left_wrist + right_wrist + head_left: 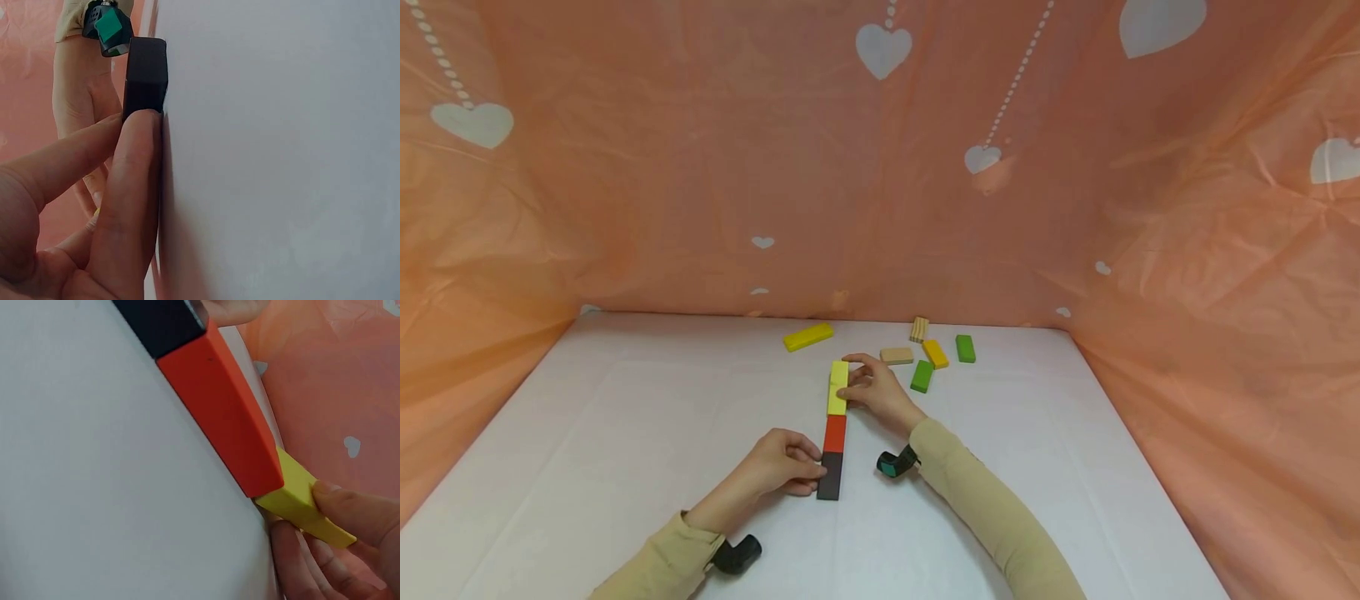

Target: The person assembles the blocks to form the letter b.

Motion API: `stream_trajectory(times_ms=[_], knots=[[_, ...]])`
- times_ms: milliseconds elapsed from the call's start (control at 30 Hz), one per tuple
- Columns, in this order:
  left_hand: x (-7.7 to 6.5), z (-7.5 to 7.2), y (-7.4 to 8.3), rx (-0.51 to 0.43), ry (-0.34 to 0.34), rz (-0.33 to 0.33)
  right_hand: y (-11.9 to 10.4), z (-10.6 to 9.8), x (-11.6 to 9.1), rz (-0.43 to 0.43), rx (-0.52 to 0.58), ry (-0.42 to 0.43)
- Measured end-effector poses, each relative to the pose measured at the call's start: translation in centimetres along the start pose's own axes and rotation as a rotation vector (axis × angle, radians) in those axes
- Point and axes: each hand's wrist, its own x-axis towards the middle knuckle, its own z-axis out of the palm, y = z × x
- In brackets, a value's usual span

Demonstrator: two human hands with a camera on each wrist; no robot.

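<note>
A black block (830, 477), a red block (835, 433) and a yellow piece (838, 385) lie end to end in a line on the white table. My left hand (790, 462) holds the black block at its left side; in the left wrist view the fingertips (145, 125) meet the black block (147, 72). At the far end, my right hand (876, 392) grips the yellow piece from the right. The right wrist view shows the thumb (350, 503) on the yellow piece (297, 494), which has a slight step along its length, and the other fingers beside it.
Beyond the right hand lie a tan block (897, 357), a striped wooden block (919, 329), an orange block (936, 354) and two green blocks (922, 377). Another yellow piece (808, 337) is at the back left. An orange curtain (820, 183) with white hearts surrounds the table (647, 400).
</note>
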Motion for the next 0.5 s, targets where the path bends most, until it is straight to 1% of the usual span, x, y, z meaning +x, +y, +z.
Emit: stream_trajectory(times_ms=[233,333,500], knots=[[-0.07,0.05,0.01,-0.003,0.005,0.005,-0.08,-0.28,-0.07,-0.029,-0.115,-0.008],[-0.15,0.03,-0.05,-0.017,-0.001,0.015,-0.27,-0.41,-0.15,-0.015,-0.169,-0.005],[-0.24,0.05,-0.12,-0.042,-0.011,0.027,-0.42,-0.60,-0.08,0.022,-0.216,-0.029]])
